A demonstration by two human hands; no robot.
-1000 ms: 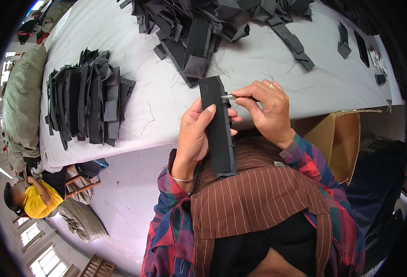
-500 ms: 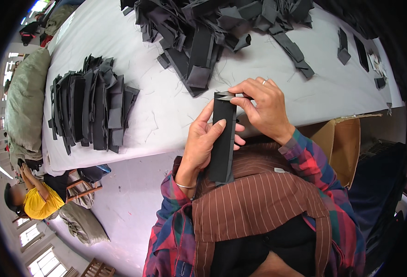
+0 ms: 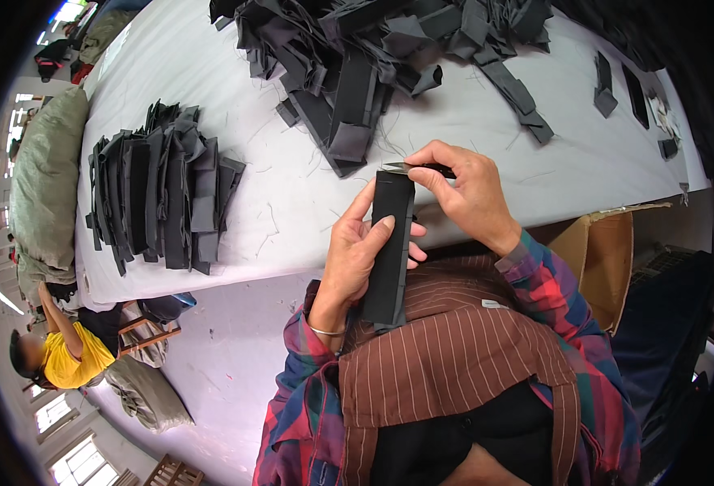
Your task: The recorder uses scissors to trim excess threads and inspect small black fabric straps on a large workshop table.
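Note:
A flat black fabric strip (image 3: 390, 251) stands lengthwise in front of me, its lower end over my apron. My left hand (image 3: 355, 249) grips it along the left side, thumb on its face and fingers behind. Between the thumb and fingers of my right hand (image 3: 464, 185) is a small pair of thread snips (image 3: 406, 168). The pointed metal blades lie at the strip's top edge and look nearly closed. Beyond the hands lies a loose heap of dark fabric strips (image 3: 349, 105).
A neat row of stacked dark strips (image 3: 162, 190) sits at the left on the white table (image 3: 292, 219). To my right stands an open cardboard box (image 3: 604, 263). A phone-like black slab (image 3: 635, 97) lies far right. Bulging sacks (image 3: 47, 178) and a person in yellow (image 3: 81, 356) are left.
The snips have moved from across the strip's upper face to its top edge, and their blades look closer together. Both hands have shifted slightly downward with the strip.

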